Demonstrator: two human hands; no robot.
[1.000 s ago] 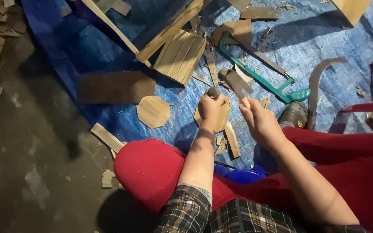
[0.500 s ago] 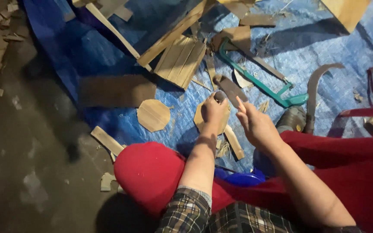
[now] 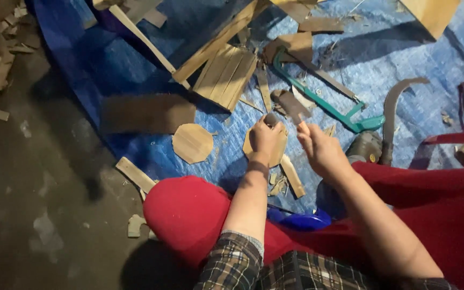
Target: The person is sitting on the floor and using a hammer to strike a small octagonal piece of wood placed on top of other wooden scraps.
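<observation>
A blue tarp (image 3: 404,64) covers the ground and catches the offcuts, and everything else sits in relation to it: bare concrete floor (image 3: 33,204) lies off its left edge, the person's red-clad knee (image 3: 189,212) rises at its near edge, and long wooden slats (image 3: 216,45) are heaped toward its far side. On the tarp's middle lies a dark rectangular board (image 3: 146,114), and just right of that a rounded plywood disc (image 3: 192,143). A green-framed hacksaw (image 3: 323,96) rests farther right, with a curved dark blade (image 3: 393,107) beyond it, both within easy reach, probably set there for that reason. The piece being worked, a second rounded plywood piece (image 3: 280,150), lies flat on the tarp just ahead of the knee, most of it hidden beneath the left hand (image 3: 267,139). That hand is curled closed around a short dark tool handle (image 3: 271,118) held upright over the piece, seemingly to bear down on it. The right hand (image 3: 320,150) hovers just beside, fingers loosely bunched around something small and pale; what it pinches cannot be made out.
</observation>
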